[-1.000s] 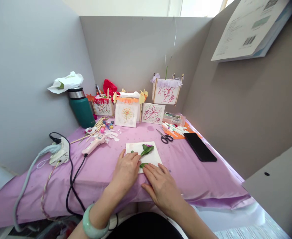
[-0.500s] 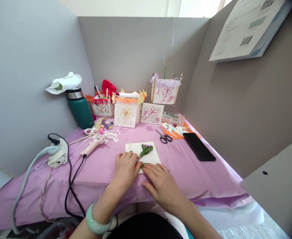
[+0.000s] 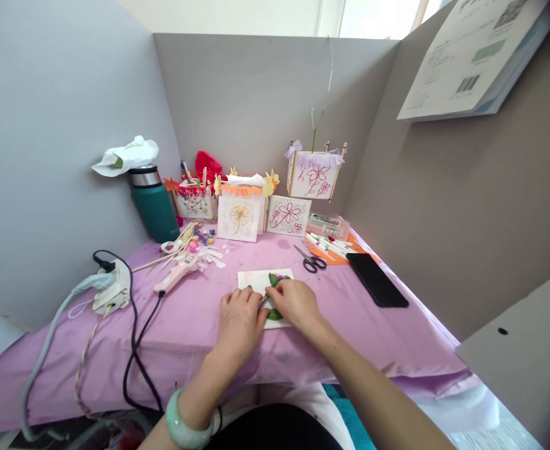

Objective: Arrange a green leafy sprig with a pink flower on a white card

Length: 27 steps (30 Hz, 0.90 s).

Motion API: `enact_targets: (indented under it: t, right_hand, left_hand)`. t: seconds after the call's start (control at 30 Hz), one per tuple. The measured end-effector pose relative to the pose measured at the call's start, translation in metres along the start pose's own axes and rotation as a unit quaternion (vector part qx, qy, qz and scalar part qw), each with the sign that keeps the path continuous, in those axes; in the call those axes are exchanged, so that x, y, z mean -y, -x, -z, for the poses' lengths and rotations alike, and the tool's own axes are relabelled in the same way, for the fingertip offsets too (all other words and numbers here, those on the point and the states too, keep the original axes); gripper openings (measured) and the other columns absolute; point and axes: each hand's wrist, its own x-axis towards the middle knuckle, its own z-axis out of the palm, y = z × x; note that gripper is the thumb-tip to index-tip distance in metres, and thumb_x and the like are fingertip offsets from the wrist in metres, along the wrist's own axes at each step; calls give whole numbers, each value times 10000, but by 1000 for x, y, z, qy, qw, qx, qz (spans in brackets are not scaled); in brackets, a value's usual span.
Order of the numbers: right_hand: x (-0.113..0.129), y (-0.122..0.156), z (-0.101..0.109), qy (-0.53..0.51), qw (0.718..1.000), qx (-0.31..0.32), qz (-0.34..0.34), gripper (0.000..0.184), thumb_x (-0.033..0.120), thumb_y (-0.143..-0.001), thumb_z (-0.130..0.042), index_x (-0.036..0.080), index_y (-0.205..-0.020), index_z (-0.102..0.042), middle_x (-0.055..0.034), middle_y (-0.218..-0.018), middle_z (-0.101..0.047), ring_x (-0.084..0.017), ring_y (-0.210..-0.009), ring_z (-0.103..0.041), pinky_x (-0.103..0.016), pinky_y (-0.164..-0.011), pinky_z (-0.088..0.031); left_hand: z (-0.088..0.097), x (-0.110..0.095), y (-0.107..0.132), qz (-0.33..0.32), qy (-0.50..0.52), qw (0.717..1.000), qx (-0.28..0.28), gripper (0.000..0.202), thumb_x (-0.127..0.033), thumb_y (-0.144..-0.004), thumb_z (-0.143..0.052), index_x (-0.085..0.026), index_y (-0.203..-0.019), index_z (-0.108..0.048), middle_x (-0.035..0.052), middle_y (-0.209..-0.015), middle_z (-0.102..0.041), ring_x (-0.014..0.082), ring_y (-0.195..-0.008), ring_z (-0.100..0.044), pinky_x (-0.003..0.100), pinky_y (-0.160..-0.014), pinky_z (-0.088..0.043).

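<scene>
A white square sheet [image 3: 257, 277] lies flat on the table in front of me. On it rests a sprig with green leaves [image 3: 273, 279] and a small purple bloom, partly covered by my fingers. My left hand [image 3: 241, 317] lies over the sheet's left side, thumb and fingers closed at the lower end of the sprig's stem. From the right, my right hand [image 3: 296, 302] pinches the sprig just below its leaves. A loose green leaf [image 3: 274, 315] lies on the sheet below the stem, between my hands.
Black scissors [image 3: 310, 260] and a phone [image 3: 377, 279] lie to the right, with white markers [image 3: 327, 245] behind. On the left are a pink glue gun [image 3: 179, 275], a power strip [image 3: 115, 289] with cables, and a green bottle [image 3: 154, 205]. Decorated paper boxes [image 3: 240, 215] stand at the back.
My right hand has moved up and left from the lower leaf to the sprig, uncovering that leaf. My left hand has stayed nearly in place on the stem.
</scene>
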Motion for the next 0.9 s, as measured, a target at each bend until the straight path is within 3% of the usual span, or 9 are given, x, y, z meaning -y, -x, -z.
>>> enact_targets:
  t: [0.27,0.37,0.6,0.8,0.9]
  right_hand:
    - [0,3,-11,-44,998,4,34,209,265,-885,-487,205,-950,-676,-37,-839,-723,-156,-754,-638,-229,-660,-378]
    - [1,-4,-7,-65,997,38,33,182,242,-862,-514,188,-886,-686,-36,-787,-717,-144,-722,-626,-216,-648,-382]
    - [5,-20,-3,-124,981,151,-6,215,240,-780,-575,170,-590,-647,1,-445,-576,-116,-470,-541,-206,-496,-353]
    - [1,-25,-7,-222,949,223,-26,159,186,-824,-491,157,-733,-618,50,-472,-580,-52,-322,-396,-172,-370,-291]
    - [0,-26,-7,-243,939,242,-37,178,184,-825,-485,151,-686,-591,45,-445,-567,-51,-295,-377,-170,-340,-269]
  left_hand:
    - [1,-1,-1,-1,-9,1000,0,93,-274,-857,-598,-195,-902,-617,53,-968,-628,243,-956,-541,390,-840,-371]
    - [2,-1,0,4,-10,1000,0,92,-276,-856,-599,-196,-898,-614,53,-965,-629,247,-956,-541,391,-836,-372]
    - [0,-2,1,7,-8,1000,-5,101,-271,-866,-583,-188,-920,-602,59,-943,-628,249,-941,-545,389,-825,-374]
    - [-2,-2,0,16,-6,1000,-14,124,-294,-887,-549,-173,-881,-575,60,-877,-621,251,-893,-545,386,-794,-383]
    - [-2,-1,0,15,-4,1000,-15,109,-284,-876,-561,-176,-889,-569,57,-882,-619,250,-897,-545,387,-803,-384]
